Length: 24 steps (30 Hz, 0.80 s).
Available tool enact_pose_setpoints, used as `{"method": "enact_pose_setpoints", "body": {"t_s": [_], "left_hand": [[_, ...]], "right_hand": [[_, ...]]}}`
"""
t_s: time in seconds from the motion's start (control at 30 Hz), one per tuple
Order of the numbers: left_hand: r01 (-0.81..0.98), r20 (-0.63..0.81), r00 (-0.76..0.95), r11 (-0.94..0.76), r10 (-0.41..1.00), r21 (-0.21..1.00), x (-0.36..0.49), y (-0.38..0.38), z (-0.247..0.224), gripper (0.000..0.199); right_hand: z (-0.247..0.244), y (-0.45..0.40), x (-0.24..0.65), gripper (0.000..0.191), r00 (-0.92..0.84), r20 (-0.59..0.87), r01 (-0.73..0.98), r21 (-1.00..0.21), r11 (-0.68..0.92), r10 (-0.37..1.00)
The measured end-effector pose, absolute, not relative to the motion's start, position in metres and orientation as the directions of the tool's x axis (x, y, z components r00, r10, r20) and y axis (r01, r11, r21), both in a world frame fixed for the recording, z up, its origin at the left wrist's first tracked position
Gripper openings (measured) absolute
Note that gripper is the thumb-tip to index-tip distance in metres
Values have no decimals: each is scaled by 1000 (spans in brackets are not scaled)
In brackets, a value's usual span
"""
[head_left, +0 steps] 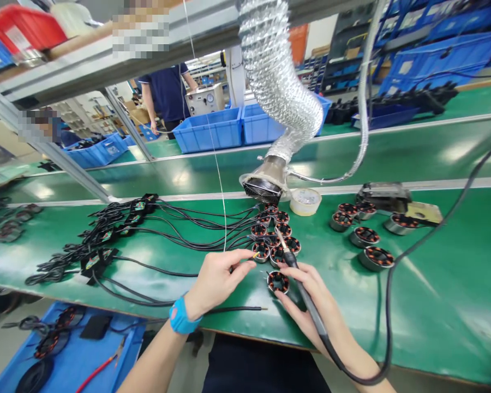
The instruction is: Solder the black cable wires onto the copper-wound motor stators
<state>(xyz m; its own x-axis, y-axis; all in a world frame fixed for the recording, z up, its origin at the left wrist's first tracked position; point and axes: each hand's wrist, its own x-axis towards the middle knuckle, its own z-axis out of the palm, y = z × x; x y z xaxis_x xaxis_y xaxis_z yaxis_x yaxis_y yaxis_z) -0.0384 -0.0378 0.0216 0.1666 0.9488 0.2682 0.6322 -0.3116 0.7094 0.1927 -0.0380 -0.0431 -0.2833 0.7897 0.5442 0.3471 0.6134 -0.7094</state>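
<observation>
My left hand [219,278], with a blue band on its wrist, pinches a thin wire whose yellow end [255,255] sticks out past the fingertips. My right hand [317,300] is closed around a soldering iron [306,297], its metal tip pointing up and away over a cluster of motor stators. The thumb and fingers of that hand also reach to the nearest stator [278,281], a ring with copper windings. Several more stators [290,245] stand close together just behind it. Black cables [175,234] run from them to dark parts [102,259] on the left.
Above the stators hangs a foil exhaust duct [284,82] with a hood [265,177]. A tape roll [305,202] and more stators [376,257] lie to the right. The iron's cord [389,305] loops at right. Below left is a blue bin [65,365]. A person [166,95] stands beyond.
</observation>
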Motion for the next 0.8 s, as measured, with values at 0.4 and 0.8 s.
{"method": "enact_pose_setpoints", "body": {"t_s": [0.4,0.8], "left_hand": [[466,304,270,-401,913,789,-17,-37,19,21],[455,559,207,-585,803,671,-11,-36,13,25]], "right_hand": [[-11,-26,157,21,-61,713,226,-671,706,698],[-5,-32,148,34,133,588,248,-799,547,798]]}}
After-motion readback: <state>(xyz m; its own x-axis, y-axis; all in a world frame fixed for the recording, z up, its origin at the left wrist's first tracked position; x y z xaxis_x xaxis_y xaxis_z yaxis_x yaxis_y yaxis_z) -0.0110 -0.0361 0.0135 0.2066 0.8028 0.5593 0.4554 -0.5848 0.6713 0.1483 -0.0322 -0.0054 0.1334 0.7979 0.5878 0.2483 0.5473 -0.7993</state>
